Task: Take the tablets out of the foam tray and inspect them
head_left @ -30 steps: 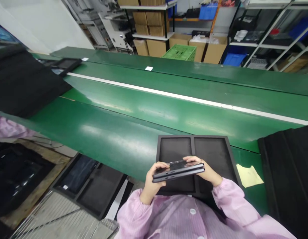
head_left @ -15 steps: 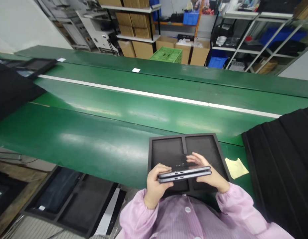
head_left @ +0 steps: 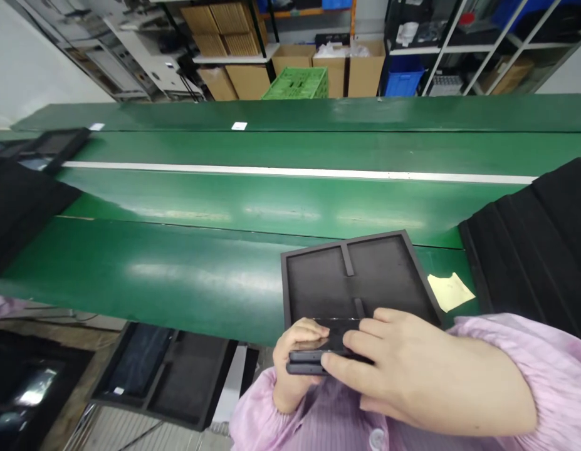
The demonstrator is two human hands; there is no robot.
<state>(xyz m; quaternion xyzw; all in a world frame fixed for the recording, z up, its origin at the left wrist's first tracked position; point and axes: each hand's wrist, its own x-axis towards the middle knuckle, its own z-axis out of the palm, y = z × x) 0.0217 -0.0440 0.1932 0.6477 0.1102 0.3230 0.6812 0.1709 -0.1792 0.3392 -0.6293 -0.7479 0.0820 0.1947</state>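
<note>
Two dark tablets, stacked one on the other with small ports along the edge facing me, are held just in front of my body. My left hand grips their left end, fingers over the top and thumb side beneath. My right hand reaches across from the right and is closed over the other end, fingertips resting on the upper screen and near edge. It hides much of the right half of the stack. Just beyond lies a black foam tray with divided compartments, its near part hidden by my hands and the tablets.
The tray rests on a green workbench beside a yellow paper note. Black corrugated material stands at right. Lower left, another black tray holds a dark screen. Shelving and a green crate stand behind the bench.
The tablets have come lower and nearer my body, turned so another edge faces me. My right hand has swung from their right side to over the top. The view has tilted down.
</note>
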